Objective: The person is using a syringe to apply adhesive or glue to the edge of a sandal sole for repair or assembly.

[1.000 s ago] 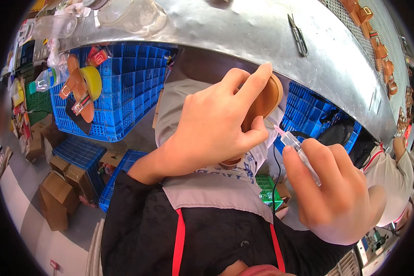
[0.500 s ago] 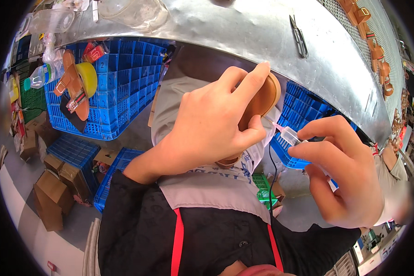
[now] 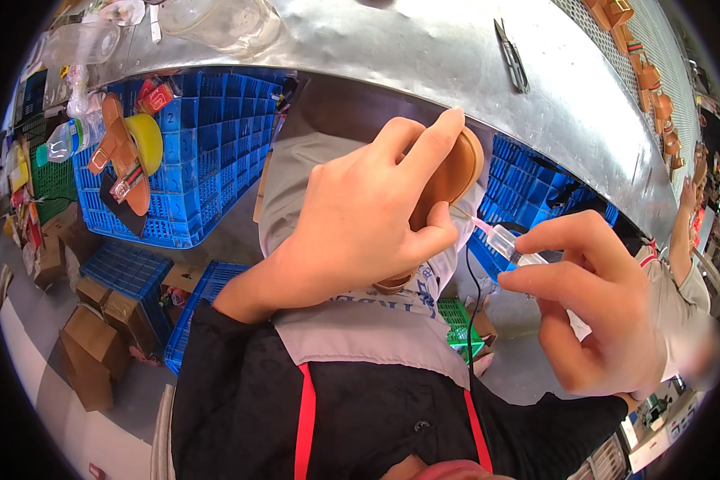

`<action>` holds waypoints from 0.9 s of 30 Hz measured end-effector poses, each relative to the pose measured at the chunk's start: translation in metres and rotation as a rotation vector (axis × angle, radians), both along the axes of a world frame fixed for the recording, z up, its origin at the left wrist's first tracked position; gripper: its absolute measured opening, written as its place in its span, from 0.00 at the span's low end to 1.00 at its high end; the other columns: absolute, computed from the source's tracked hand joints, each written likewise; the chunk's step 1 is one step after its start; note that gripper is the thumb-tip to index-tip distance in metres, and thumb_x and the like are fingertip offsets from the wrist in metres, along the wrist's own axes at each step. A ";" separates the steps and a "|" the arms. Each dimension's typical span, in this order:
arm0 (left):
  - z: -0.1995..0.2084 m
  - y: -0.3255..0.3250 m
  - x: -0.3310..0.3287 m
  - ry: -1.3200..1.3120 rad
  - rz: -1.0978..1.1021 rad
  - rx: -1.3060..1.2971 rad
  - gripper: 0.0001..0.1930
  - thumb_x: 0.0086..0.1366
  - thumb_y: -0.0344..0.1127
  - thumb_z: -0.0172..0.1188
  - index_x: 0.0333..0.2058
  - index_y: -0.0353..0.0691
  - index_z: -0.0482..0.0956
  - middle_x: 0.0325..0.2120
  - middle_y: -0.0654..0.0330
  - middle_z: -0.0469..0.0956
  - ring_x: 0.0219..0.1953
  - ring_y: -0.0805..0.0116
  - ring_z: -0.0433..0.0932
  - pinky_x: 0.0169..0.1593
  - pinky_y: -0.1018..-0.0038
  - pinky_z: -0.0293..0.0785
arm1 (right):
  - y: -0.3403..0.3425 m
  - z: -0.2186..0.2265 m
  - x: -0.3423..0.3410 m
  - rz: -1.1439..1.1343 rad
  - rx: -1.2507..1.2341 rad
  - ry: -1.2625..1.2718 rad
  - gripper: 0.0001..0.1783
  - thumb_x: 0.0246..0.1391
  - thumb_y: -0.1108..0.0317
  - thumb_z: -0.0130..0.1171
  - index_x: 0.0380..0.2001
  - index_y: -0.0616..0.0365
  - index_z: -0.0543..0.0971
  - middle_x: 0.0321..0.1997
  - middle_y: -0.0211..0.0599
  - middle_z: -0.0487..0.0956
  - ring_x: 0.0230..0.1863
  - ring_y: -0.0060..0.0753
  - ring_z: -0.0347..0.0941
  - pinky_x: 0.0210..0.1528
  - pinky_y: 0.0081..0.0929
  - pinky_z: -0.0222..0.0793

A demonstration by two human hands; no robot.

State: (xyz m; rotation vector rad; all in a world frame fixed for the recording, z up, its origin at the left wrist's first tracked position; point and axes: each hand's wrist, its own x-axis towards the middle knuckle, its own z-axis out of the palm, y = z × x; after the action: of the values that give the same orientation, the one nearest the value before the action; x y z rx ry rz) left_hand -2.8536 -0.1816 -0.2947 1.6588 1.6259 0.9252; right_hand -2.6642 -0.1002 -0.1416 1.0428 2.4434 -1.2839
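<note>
My left hand (image 3: 364,212) is closed round a brown sandal (image 3: 470,164), holding it over my lap just below the table edge. Its sole rim shows past my fingers; the hand hides most of the rest. On the right, my right hand (image 3: 588,300) grips a small clear syringe (image 3: 502,241) between thumb and fingers. The syringe's pink tip points up and left, its thin needle close to the sandal's edge beside my left thumb. Whether the needle touches the sandal I cannot tell.
A metal table (image 3: 408,56) curves across the top, with black scissors (image 3: 512,56) on it. Blue crates (image 3: 208,152) stand at the left, with a tan sandal (image 3: 126,152) and yellow tape roll (image 3: 146,144) on top. More sandals (image 3: 648,76) line the far right. A co-worker (image 3: 672,288) is at the right.
Both hands keep nearly the same pose, with the sandal and syringe still held. The view has shifted slightly. At the far right, the co-worker's forearm is now visible, raised toward the sandals.
</note>
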 end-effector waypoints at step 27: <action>0.000 -0.004 -0.003 0.005 0.009 -0.021 0.41 0.47 0.30 0.63 0.65 0.42 0.69 0.42 0.53 0.77 0.32 0.55 0.81 0.36 0.66 0.79 | 0.017 -0.007 -0.013 0.017 -0.010 0.058 0.31 0.28 0.86 0.45 0.40 0.59 0.83 0.39 0.41 0.74 0.33 0.31 0.72 0.33 0.22 0.66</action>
State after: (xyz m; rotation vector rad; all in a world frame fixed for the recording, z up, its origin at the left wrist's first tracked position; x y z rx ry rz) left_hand -2.8566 -0.1859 -0.2943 1.6418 1.6425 0.9057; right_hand -2.6770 -0.0830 -0.1486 0.9933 2.4798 -1.3384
